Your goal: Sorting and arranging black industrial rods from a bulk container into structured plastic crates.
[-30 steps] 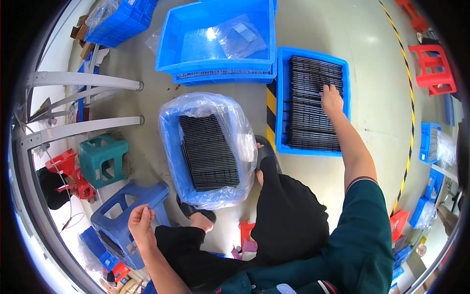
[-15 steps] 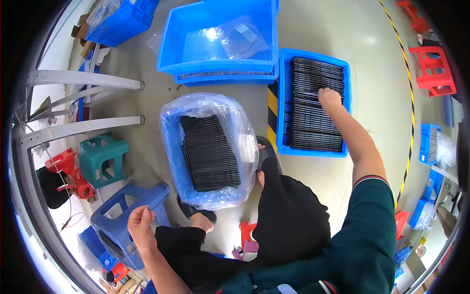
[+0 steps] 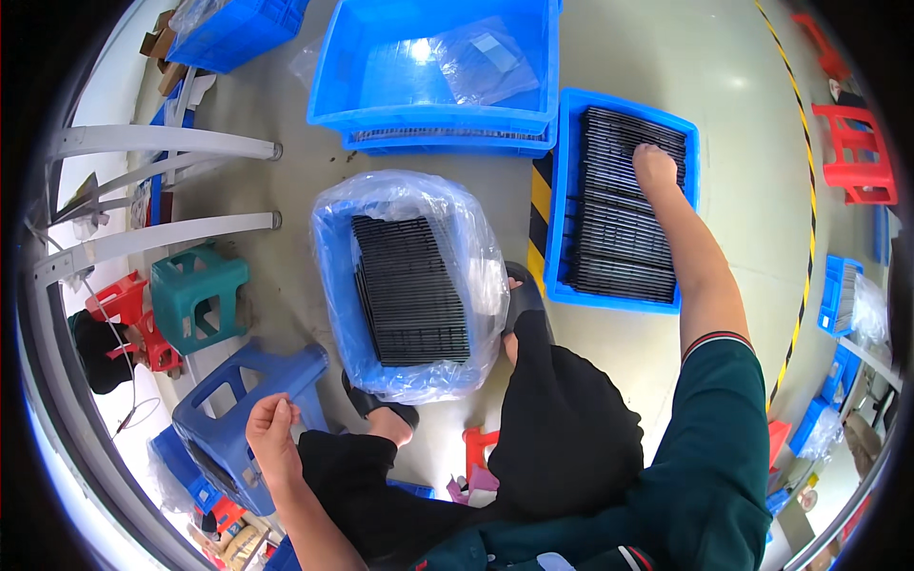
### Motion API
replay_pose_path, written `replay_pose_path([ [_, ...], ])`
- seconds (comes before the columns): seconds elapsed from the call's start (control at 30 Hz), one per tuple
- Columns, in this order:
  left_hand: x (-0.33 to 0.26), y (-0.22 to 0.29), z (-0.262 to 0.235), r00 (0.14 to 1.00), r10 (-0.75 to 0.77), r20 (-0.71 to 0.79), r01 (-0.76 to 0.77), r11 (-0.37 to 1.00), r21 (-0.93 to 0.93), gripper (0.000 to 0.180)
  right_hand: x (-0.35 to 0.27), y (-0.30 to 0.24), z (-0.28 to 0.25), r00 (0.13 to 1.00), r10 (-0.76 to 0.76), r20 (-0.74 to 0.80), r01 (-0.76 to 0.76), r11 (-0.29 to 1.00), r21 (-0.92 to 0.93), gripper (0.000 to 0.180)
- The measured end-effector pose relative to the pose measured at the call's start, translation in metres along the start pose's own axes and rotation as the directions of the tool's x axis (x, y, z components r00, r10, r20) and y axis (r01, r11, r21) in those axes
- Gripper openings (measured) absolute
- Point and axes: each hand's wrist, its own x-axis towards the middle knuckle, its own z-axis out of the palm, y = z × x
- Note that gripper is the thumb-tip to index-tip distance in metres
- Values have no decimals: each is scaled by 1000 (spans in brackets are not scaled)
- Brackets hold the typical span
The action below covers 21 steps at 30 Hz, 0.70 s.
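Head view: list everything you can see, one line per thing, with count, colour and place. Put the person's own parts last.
Shallow crate: one, blue, right of centre, filled with black trays.
Bag-lined crate: one, blue under clear plastic, centre, holding a stack of black grid trays.
Deep crates: two nested, blue, top centre, a clear bag inside.
Stools: blue lower left, green and red at left, red at right.
Small bins: several, blue, right edge.
Floor tape: yellow-black line, right.
Sandals: two, black.
Right hand: on the trays in the shallow crate.
Left hand: fingers pinched over the blue stool.
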Motion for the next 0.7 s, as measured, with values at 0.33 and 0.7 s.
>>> replay_pose_path([
  [0.33,-9,9,-5,999,46,-20,-43,994,96,12,3,-1,-11,900,240,363,-271,962,35,27],
  [0.7,-42,26,-27,998,66,7,-66,997,-29,14,9,-164,-192,860,-479,-175,505,847,165,11],
])
